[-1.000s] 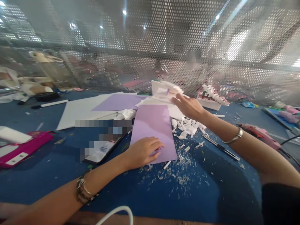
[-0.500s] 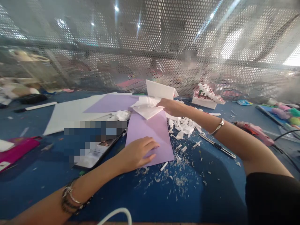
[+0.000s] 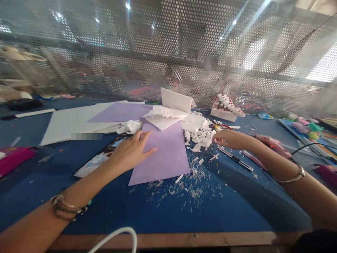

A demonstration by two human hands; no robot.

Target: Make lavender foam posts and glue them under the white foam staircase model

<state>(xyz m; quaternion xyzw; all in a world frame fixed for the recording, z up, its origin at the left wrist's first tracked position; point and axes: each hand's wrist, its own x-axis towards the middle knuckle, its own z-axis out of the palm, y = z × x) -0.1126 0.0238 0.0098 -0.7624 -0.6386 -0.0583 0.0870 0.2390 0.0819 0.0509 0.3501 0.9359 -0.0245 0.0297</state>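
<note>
My left hand [image 3: 131,151] lies flat and open on the left edge of a lilac paper sheet [image 3: 165,154] on the blue table. My right hand [image 3: 228,138] hovers to the right of the sheet, beside a heap of white foam scraps [image 3: 201,137], its fingers curled over something small that I cannot make out. A thin black craft knife [image 3: 235,158] lies just under that hand. White folded foam pieces [image 3: 172,111] are stacked beyond the sheet's far end.
A phone [image 3: 98,161] lies under my left wrist. White and lilac boards [image 3: 86,119] spread at the back left. A small red-and-white model [image 3: 226,107] stands at the back right, a pink glue gun [image 3: 271,146] at the right, a perforated metal screen [image 3: 168,49] behind.
My right hand has let go of the white foam pieces and drawn back right to the scraps. My left hand has slid up the sheet's left edge, and the sheet has turned slightly.
</note>
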